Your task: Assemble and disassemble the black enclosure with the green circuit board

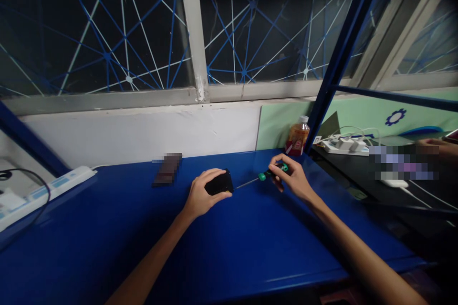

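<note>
My left hand (205, 194) is closed around a black box-shaped device (219, 183) just above the blue table (214, 252). A small yellow mark shows on the device's lower edge. In my right hand (291, 177) is a screwdriver (263, 177) with a green and black handle, gripped between thumb and fingers. Its thin metal shaft points left, and the tip reaches the device's right end. Whether the tip sits in a screw is too small to tell.
A dark flat object (168, 169), partly blurred, lies at the table's back. A drink bottle (298, 136) stands at the back right by a blue post. Power strips (67, 184) lie left and right. Another person's hand (429, 147) shows at the black table, far right.
</note>
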